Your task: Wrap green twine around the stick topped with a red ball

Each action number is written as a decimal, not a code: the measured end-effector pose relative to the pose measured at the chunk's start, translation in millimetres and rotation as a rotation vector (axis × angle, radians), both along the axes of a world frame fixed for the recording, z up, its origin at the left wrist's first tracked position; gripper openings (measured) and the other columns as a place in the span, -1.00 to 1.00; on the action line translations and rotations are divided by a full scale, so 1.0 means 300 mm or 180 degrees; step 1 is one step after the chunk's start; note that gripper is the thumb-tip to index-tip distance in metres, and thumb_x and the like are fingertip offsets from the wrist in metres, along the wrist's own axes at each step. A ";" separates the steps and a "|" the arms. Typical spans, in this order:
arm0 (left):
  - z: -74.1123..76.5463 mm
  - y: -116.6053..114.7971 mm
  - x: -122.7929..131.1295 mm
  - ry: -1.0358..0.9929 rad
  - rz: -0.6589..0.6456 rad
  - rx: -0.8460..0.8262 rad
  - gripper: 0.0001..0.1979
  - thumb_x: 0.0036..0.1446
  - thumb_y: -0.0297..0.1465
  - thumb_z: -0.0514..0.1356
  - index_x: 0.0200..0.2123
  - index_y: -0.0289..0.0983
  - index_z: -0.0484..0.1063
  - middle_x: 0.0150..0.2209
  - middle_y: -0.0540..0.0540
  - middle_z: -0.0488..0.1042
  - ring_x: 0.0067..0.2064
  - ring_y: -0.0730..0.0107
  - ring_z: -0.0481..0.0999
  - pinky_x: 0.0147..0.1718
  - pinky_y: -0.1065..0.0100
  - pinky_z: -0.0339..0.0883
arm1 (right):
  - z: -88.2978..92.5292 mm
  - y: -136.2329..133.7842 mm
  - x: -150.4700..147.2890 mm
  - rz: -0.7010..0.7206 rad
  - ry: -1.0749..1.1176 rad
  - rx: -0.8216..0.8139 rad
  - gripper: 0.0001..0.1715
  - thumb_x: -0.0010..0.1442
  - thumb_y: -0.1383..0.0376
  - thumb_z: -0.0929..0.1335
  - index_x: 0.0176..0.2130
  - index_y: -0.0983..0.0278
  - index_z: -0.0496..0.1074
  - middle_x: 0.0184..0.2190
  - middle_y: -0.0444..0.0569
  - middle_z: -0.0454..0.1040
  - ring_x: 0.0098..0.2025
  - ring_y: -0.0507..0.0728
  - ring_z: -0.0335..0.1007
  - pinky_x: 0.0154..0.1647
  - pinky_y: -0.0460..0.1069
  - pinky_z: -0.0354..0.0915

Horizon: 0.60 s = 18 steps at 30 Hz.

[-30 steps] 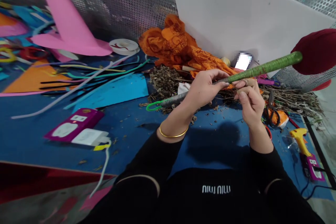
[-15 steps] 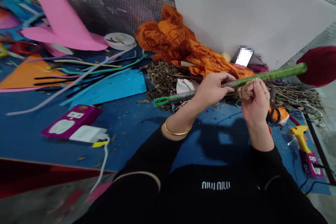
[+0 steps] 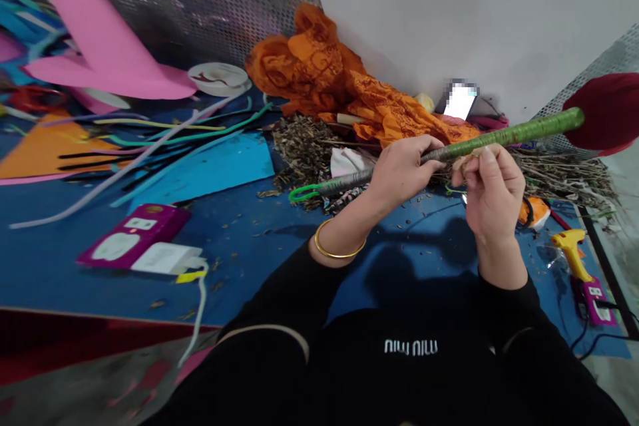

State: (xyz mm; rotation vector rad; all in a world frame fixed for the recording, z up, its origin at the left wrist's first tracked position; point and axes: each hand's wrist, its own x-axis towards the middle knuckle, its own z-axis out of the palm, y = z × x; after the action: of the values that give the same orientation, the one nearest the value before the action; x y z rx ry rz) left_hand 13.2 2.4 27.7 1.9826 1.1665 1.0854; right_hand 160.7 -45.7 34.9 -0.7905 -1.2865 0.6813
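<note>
A long stick (image 3: 529, 130) slants across in front of me. It is wrapped in green towards the right and in grey lower left, with a bright green loop (image 3: 303, 194) at its lower end. A dark red rounded head (image 3: 603, 113) tops it. My left hand (image 3: 399, 172) is closed around the grey part, fingers and thumb wrapping it. Just below the green part, my right hand (image 3: 498, 194) pinches a small tan-brown piece (image 3: 466, 165), partly covered by the fingers; its kind is unclear. Whether that piece touches the stick I cannot tell.
Dried stems (image 3: 564, 174), an orange cloth (image 3: 339, 73) and a lit phone (image 3: 460, 103) lie behind my hands. A yellow glue gun (image 3: 572, 249) stands at right. Left are a purple power strip (image 3: 134, 236), a blue sheet (image 3: 219, 170) and pink foam (image 3: 114, 46).
My right hand has shifted slightly right and turned, and the tan-brown piece now shows less between its fingers. My left hand still grips the stick. The view has moved slightly.
</note>
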 end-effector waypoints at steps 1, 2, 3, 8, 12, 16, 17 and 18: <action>0.004 0.000 -0.003 0.0041 0.0043 0.0028 -0.79 0.15 -0.47 0.27 -0.15 -0.26 0.65 -0.15 -0.07 0.73 -0.12 0.23 0.64 -0.08 0.26 0.41 | 0.002 -0.001 0.004 -0.0063 -0.0230 0.0181 -0.60 0.41 0.05 0.37 -0.42 0.16 0.41 -0.55 -0.19 0.32 -0.41 0.03 0.42 -0.26 0.01 0.44; 0.007 0.000 -0.005 0.0095 0.0087 0.0049 -0.79 0.16 -0.46 0.27 -0.15 -0.26 0.65 -0.15 -0.07 0.72 -0.11 0.22 0.64 -0.07 0.26 0.41 | 0.005 -0.001 0.010 -0.0167 -0.0476 0.0386 -0.63 0.43 0.08 0.36 -0.40 0.15 0.45 -0.51 -0.16 0.41 -0.29 0.08 0.52 -0.11 0.06 0.49; 0.009 0.000 -0.007 0.0160 0.0127 0.0061 -0.79 0.17 -0.45 0.28 -0.14 -0.26 0.65 -0.15 -0.07 0.72 -0.11 0.21 0.65 -0.06 0.25 0.41 | 0.008 0.000 0.018 -0.0299 -0.0722 0.0576 -0.66 0.44 0.11 0.35 -0.37 0.14 0.50 -0.46 -0.13 0.49 -0.19 0.11 0.56 0.01 0.11 0.49; 0.010 -0.002 -0.005 0.0415 0.0226 0.0117 -0.78 0.19 -0.42 0.29 -0.10 -0.21 0.65 -0.11 -0.06 0.73 -0.07 0.16 0.65 -0.03 0.22 0.42 | 0.015 0.017 0.068 -0.0650 -0.1414 0.0837 -0.72 0.44 0.16 0.36 -0.28 0.11 0.60 -0.32 -0.11 0.65 -0.18 0.12 0.60 -0.05 0.12 0.49; 0.005 -0.008 0.003 0.0637 0.0209 0.0136 -0.79 0.20 -0.42 0.29 -0.10 -0.20 0.64 -0.09 -0.07 0.72 -0.04 0.13 0.65 -0.02 0.21 0.43 | 0.001 0.036 0.085 -0.0497 -0.1238 0.0712 -0.73 0.44 0.13 0.37 -0.24 0.12 0.62 -0.32 -0.13 0.65 -0.20 0.09 0.63 -0.08 0.08 0.49; 0.005 -0.016 0.007 0.0849 0.0197 0.0169 -0.75 0.20 -0.43 0.28 -0.06 -0.18 0.65 -0.07 -0.05 0.72 0.00 0.11 0.65 -0.02 0.22 0.42 | -0.016 0.057 0.083 -0.0275 -0.1092 0.0579 -0.71 0.42 0.06 0.37 -0.23 0.13 0.62 -0.33 -0.13 0.64 -0.21 0.09 0.64 -0.08 0.07 0.53; 0.005 -0.018 0.007 0.0883 0.0200 0.0161 -0.74 0.20 -0.43 0.28 -0.05 -0.17 0.65 -0.06 -0.05 0.72 0.01 0.10 0.65 -0.02 0.22 0.42 | -0.019 0.063 0.082 -0.0263 -0.1079 0.0579 -0.70 0.43 0.06 0.37 -0.22 0.13 0.62 -0.32 -0.14 0.64 -0.21 0.08 0.64 -0.06 0.07 0.53; 0.005 -0.020 0.008 0.0909 0.0224 0.0163 -0.73 0.21 -0.44 0.27 -0.04 -0.17 0.65 -0.06 -0.05 0.72 0.01 0.10 0.65 -0.02 0.22 0.42 | -0.022 0.068 0.082 -0.0264 -0.1064 0.0585 -0.70 0.44 0.07 0.36 -0.21 0.13 0.62 -0.31 -0.14 0.65 -0.20 0.08 0.64 -0.04 0.08 0.54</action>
State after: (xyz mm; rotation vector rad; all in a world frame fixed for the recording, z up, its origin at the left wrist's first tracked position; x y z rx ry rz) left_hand 15.5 -3.6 29.3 2.2045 1.3755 0.8934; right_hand 185.4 -25.3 28.4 -0.8235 -1.5838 0.3662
